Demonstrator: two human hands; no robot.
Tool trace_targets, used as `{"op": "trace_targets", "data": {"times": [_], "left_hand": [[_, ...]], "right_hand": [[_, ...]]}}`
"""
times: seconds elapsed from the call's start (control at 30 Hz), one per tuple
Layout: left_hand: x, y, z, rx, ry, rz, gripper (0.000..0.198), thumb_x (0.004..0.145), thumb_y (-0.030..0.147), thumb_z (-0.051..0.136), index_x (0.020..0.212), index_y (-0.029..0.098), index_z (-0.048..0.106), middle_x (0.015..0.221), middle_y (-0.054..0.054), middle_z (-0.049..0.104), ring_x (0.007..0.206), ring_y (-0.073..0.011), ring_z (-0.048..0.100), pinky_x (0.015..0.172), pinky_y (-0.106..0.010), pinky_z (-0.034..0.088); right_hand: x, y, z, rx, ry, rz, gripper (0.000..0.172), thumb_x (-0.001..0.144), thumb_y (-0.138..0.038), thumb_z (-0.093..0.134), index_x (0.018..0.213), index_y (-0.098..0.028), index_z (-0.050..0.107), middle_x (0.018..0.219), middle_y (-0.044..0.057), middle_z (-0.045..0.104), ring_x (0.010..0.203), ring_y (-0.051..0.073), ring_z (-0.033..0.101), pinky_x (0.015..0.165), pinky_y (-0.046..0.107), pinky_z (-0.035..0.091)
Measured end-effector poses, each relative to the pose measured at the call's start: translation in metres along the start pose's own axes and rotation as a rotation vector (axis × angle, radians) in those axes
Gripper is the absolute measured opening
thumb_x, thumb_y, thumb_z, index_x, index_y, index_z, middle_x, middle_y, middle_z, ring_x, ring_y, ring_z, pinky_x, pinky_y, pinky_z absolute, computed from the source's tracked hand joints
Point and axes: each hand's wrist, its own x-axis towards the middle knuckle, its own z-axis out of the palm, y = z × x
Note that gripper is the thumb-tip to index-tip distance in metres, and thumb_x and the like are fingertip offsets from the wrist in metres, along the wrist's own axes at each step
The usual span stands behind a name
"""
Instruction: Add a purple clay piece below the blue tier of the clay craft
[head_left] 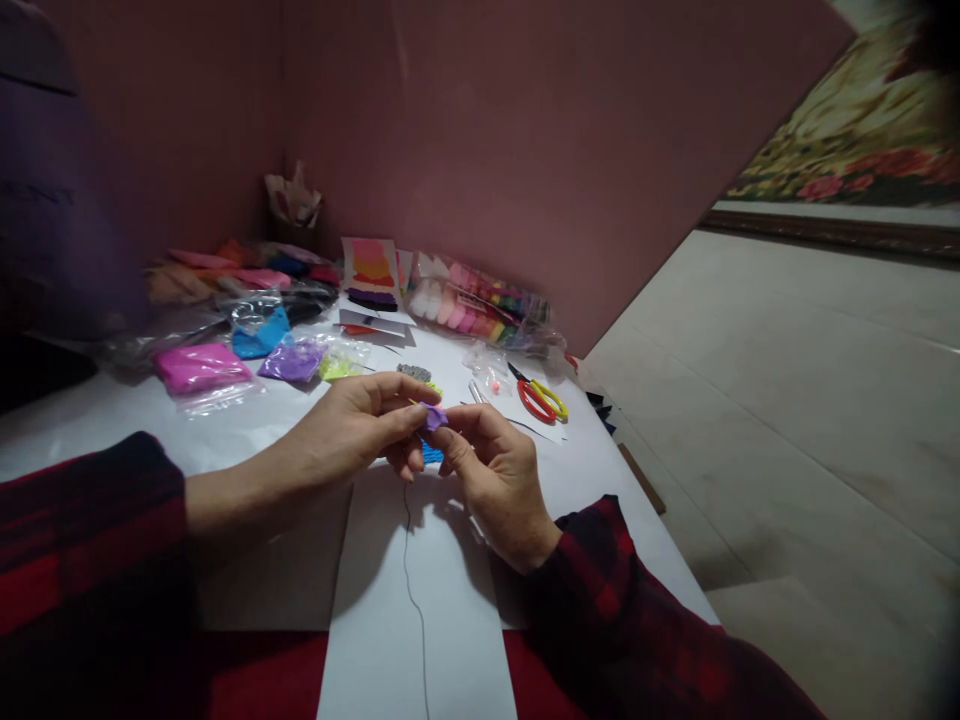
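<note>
My left hand (pixel 367 420) and my right hand (pixel 499 475) meet above the table, fingers closed. Between their fingertips they pinch a small purple piece (pixel 434 417), soft-looking and folded; its material cannot be made out. A thin dark thread (pixel 409 590) hangs from below my left fingers and runs down over a white paper strip (pixel 416 650). Just behind the hands, a blue textured piece (pixel 432 453) is partly covered by fingers. A grey textured piece (pixel 414 373) lies farther back.
Red-and-yellow-handled scissors (pixel 538 398) lie right of the hands. Packets of pink (pixel 202 368), blue (pixel 260 333) and purple material (pixel 291 360) sit at the left. A clear bag of coloured skeins (pixel 480 300) and a colour-striped card (pixel 371 270) stand against the pink wall (pixel 450 130).
</note>
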Motion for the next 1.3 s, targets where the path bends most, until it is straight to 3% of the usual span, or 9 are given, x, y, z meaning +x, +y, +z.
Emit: {"op": "trace_targets", "data": {"times": [0.17,0.37,0.73,0.9,1.13,1.3], "left_hand": [[-0.0008,0.003,-0.0004,0.07,0.025,-0.038,0.007,0.082,0.019,0.059,0.079,0.013,0.056,0.051,0.002,0.062,0.044,-0.0113,0.058,0.045,-0.022,0.048],[0.0011,0.0014,-0.0029,0.124,0.014,-0.057,0.01,0.08,0.023,0.061,0.083,0.014,0.059,0.056,0.001,0.064,0.043,-0.0117,0.056,0.044,-0.023,0.047],[0.001,0.0003,-0.0043,0.135,-0.138,-0.023,0.032,0.08,0.042,0.061,0.066,0.014,0.063,0.052,0.001,0.059,0.049,-0.0096,0.054,0.051,-0.019,0.041],[0.0021,0.001,-0.0025,0.163,-0.143,-0.028,0.021,0.076,0.034,0.066,0.081,0.013,0.068,0.06,0.0,0.064,0.05,-0.0109,0.056,0.051,-0.021,0.043],[0.0037,0.0006,-0.0039,0.121,-0.077,-0.028,0.018,0.081,0.026,0.06,0.068,0.012,0.062,0.051,0.0,0.062,0.043,-0.0111,0.057,0.046,-0.021,0.044],[0.007,-0.0041,-0.0062,0.124,-0.077,0.002,0.022,0.08,0.03,0.062,0.066,0.013,0.062,0.045,0.0,0.061,0.041,-0.0107,0.055,0.043,-0.02,0.042]], "right_hand": [[-0.0025,0.0002,-0.0004,0.006,0.001,-0.03,0.011,0.087,-0.027,0.061,0.094,-0.021,0.065,0.087,0.005,0.067,0.073,0.016,0.061,0.065,0.031,0.051],[-0.0031,-0.0005,-0.0003,-0.02,0.015,-0.066,0.007,0.086,-0.025,0.062,0.091,-0.021,0.067,0.081,0.003,0.066,0.07,0.015,0.06,0.064,0.031,0.052],[-0.0041,-0.0039,0.0009,-0.055,0.064,-0.087,0.005,0.085,-0.024,0.063,0.086,-0.02,0.066,0.078,0.003,0.067,0.069,0.016,0.062,0.063,0.03,0.052],[-0.0035,-0.0041,0.0005,-0.081,0.043,-0.088,0.005,0.086,-0.021,0.06,0.086,-0.02,0.065,0.077,0.003,0.066,0.07,0.016,0.061,0.064,0.032,0.052],[-0.0028,-0.0045,-0.0007,-0.041,0.116,-0.066,0.005,0.085,-0.02,0.06,0.086,-0.02,0.065,0.074,0.002,0.066,0.063,0.014,0.06,0.057,0.029,0.05],[-0.0034,-0.0061,0.0001,-0.058,0.089,-0.077,0.004,0.085,-0.022,0.062,0.088,-0.02,0.063,0.076,0.002,0.067,0.064,0.014,0.061,0.059,0.029,0.05]]}}
